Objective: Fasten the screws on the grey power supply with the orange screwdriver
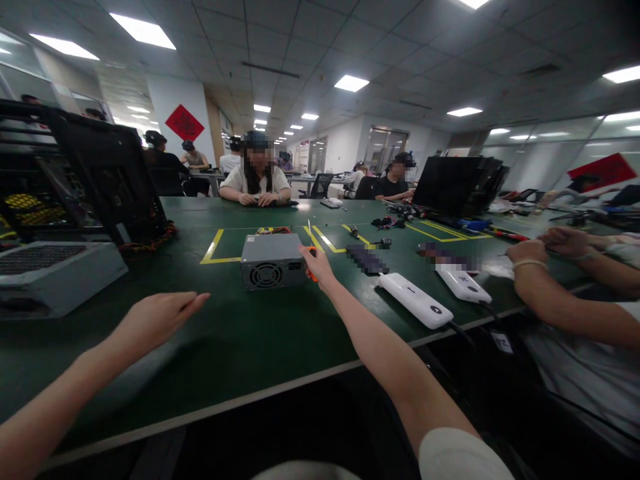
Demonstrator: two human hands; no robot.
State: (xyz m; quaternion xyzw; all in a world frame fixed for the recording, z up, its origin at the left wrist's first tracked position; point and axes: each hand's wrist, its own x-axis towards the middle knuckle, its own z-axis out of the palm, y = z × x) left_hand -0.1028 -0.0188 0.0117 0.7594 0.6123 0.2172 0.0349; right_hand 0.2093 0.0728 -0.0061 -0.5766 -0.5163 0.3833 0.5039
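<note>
A grey computer power supply (274,250) stands on the green table, its fan grille facing me. My right hand (320,268) is at its right side, closed around an orange-handled tool (314,253) that looks like a screwdriver; a thin shaft points up above the fingers. How far the hand touches the casing is hard to see. To the left, my left hand (167,313) hovers over the table with nothing visible in it, thumb stretched out to the right. Its other fingers are partly hidden behind the hand. Cables (274,231) lie behind the power supply.
An open black computer case (115,173) and another power supply (60,277) stand on the left. White power banks (417,300) (463,283) lie to the right, near a co-worker's arms (550,280). Yellow tape (213,248) marks the table (240,353). A person (256,180) sits opposite.
</note>
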